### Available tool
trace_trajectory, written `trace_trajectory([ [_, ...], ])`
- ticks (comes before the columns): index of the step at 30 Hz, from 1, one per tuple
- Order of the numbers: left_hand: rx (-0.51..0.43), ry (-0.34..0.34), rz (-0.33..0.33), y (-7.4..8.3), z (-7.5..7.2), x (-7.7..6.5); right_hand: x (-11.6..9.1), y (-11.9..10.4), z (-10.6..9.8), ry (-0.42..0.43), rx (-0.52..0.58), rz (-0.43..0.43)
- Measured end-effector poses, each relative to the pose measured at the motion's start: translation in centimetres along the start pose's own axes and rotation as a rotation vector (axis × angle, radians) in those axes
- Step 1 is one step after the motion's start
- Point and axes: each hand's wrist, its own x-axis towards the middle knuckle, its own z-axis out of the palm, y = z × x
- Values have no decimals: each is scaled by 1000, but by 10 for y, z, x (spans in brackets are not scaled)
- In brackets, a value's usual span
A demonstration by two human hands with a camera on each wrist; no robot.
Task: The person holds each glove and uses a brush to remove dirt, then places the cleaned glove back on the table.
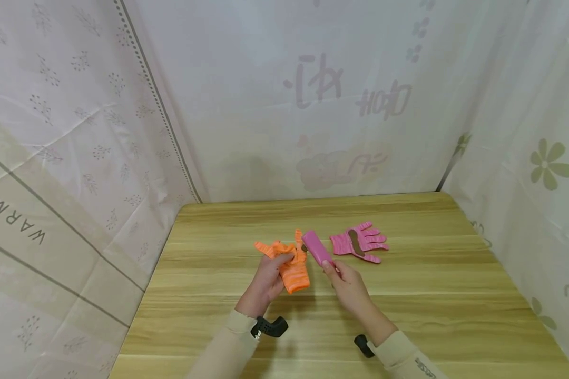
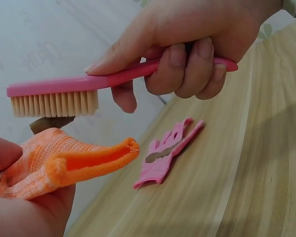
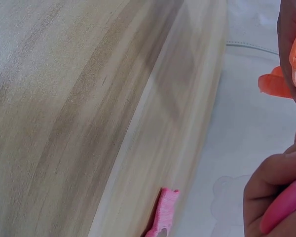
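Note:
My left hand grips an orange knitted glove, with the thumb pressed on top and the glove's fingers sticking out at the far side. In my right hand is a pink scrub brush, held by its handle with the thumb along the back. Its pale bristles point down in the left wrist view, right at a brown patch on the orange glove. The glove's open cuff faces toward the camera there. The right wrist view catches only parts of both hands at its edge.
A pink glove with a brown patch lies flat on the wooden table, right of the brush. Printed pale curtains hang behind the table and along both sides. Each wrist wears a dark band.

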Motion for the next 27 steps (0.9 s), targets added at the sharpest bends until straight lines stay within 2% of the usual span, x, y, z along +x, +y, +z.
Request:
trace_trajectory([
  [9,22,23,-13,-1,-1,1,-1,-3,-1,4,-5,-28],
  [13,21,11,5,-2,0,1,-1,-3,0,-3,-34,-43],
  [19,18,-19,25,0,4,2,-1,1,1,-10,-69,-12],
  [27,12,-24,2,3,4,-2,0,5,-2,12,-108,7],
])
